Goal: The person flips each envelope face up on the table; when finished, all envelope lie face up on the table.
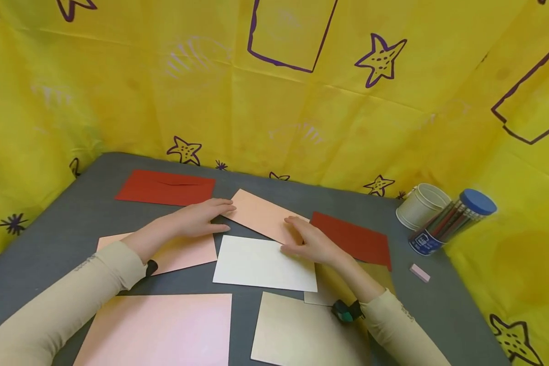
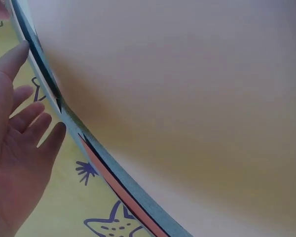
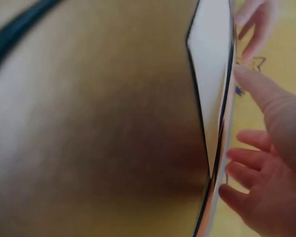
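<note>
A peach paper rectangle (image 1: 261,216) lies at a slant on the grey table in the middle of the head view. My left hand (image 1: 199,217) reaches its left end, fingertips over the corner and thumb held apart. Over the right end lies my right hand (image 1: 313,241), with its fingers loosely extended and the thumb above a white paper rectangle (image 1: 263,264). That white piece sits just in front of the peach one. Below my left forearm is another peach piece (image 1: 187,254), partly covered by the arm. Both wrist views show relaxed, spread fingers beside the paper edges.
A red envelope (image 1: 160,189) lies back left, a red piece (image 1: 352,239) at right. Larger pink (image 1: 164,330) and beige (image 1: 302,330) sheets are in front; a tan piece (image 1: 320,290) is under my right arm. Far right stand a white pail (image 1: 418,206), a pencil tub (image 1: 453,221) and an eraser (image 1: 420,273).
</note>
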The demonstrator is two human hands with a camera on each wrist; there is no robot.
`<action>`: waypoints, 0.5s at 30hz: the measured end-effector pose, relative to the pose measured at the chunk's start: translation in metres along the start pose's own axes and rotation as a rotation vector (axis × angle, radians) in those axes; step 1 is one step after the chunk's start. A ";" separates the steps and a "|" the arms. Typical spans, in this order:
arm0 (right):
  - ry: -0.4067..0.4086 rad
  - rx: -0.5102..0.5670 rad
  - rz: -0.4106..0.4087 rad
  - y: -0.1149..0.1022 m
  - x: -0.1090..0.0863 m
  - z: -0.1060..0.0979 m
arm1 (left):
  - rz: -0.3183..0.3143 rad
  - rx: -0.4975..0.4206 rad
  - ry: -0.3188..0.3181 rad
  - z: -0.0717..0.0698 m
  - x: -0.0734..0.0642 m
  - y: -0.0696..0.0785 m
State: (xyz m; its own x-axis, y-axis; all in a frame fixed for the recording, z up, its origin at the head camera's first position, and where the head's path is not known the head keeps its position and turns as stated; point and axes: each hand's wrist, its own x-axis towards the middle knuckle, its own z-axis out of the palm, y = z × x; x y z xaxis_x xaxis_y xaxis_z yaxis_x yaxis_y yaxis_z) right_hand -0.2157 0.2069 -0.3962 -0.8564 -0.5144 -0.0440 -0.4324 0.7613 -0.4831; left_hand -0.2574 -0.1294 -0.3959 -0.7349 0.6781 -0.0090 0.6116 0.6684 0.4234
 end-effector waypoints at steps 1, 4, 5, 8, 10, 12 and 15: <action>-0.015 -0.001 0.010 0.001 -0.002 -0.001 | -0.002 0.004 -0.011 0.000 0.002 0.000; -0.041 -0.008 0.028 0.005 -0.005 -0.002 | -0.020 0.005 -0.041 0.001 0.007 -0.001; -0.042 -0.010 0.030 0.006 -0.005 -0.002 | -0.030 0.002 -0.050 0.001 0.009 -0.001; -0.042 -0.008 0.030 0.008 -0.007 -0.003 | -0.042 -0.007 -0.061 0.003 0.013 -0.004; -0.037 -0.011 0.026 0.010 -0.007 -0.003 | -0.040 -0.020 -0.060 0.004 0.015 -0.005; -0.030 -0.025 0.022 0.012 -0.008 -0.003 | -0.021 -0.029 -0.047 0.005 0.016 -0.006; -0.018 -0.046 0.013 0.015 -0.008 -0.003 | 0.005 -0.032 -0.023 0.007 0.018 -0.007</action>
State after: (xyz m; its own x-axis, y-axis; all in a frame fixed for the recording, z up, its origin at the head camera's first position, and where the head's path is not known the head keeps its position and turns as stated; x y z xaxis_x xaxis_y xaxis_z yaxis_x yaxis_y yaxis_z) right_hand -0.2160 0.2234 -0.4004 -0.8568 -0.5113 -0.0661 -0.4344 0.7850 -0.4417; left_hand -0.2730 -0.1195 -0.4048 -0.7246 0.6886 -0.0274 0.6053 0.6551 0.4522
